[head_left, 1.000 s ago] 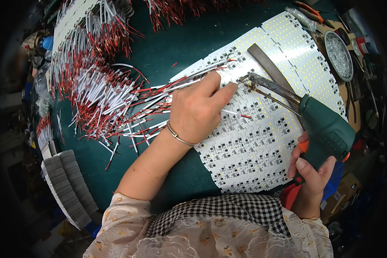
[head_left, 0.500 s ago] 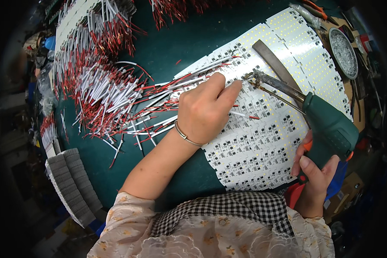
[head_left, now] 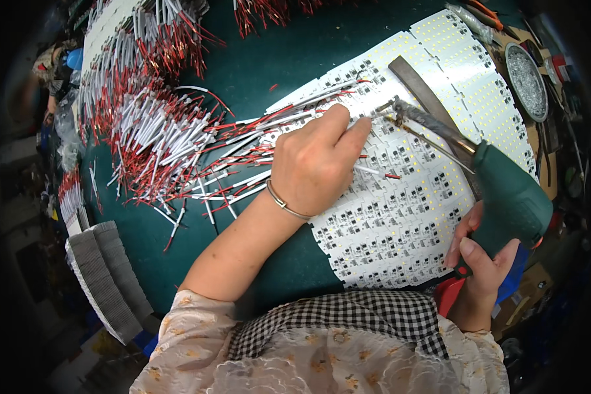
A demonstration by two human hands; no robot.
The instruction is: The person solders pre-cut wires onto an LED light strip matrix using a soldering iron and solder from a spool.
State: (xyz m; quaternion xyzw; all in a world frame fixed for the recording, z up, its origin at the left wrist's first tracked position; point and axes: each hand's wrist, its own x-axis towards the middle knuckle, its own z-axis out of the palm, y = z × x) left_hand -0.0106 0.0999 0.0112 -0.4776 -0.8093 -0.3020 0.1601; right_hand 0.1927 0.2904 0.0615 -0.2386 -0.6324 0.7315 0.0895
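Observation:
My left hand (head_left: 314, 161) is closed in a pinch above a white circuit-board panel (head_left: 400, 253); whatever its fingertips hold is hidden. Red and white wires (head_left: 246, 139) fan out beneath and beside this hand, and one short wire (head_left: 377, 172) pokes out past its thumb side. In my right hand (head_left: 482, 256) is a green soldering gun (head_left: 513, 197), gripped by its handle. The dark metal tip of the gun, with a thin tube below it, points at my left fingertips, just right of them. Rows of small black parts and yellow dots cover the panel.
A dark flat metal strip (head_left: 430, 98) lies across the panel. Heaped wires (head_left: 164, 134) cover the left of the green table (head_left: 256, 72). Stacked grey ribbed pieces (head_left: 108, 282) stand at the left edge. A round dish (head_left: 526, 82) of clear bits sits far right, near orange-handled pliers (head_left: 486, 12).
The soldering gun has shifted a little to the right, and its tip sits slightly higher, a bit farther from my left fingertips. My left hand stays in nearly the same place.

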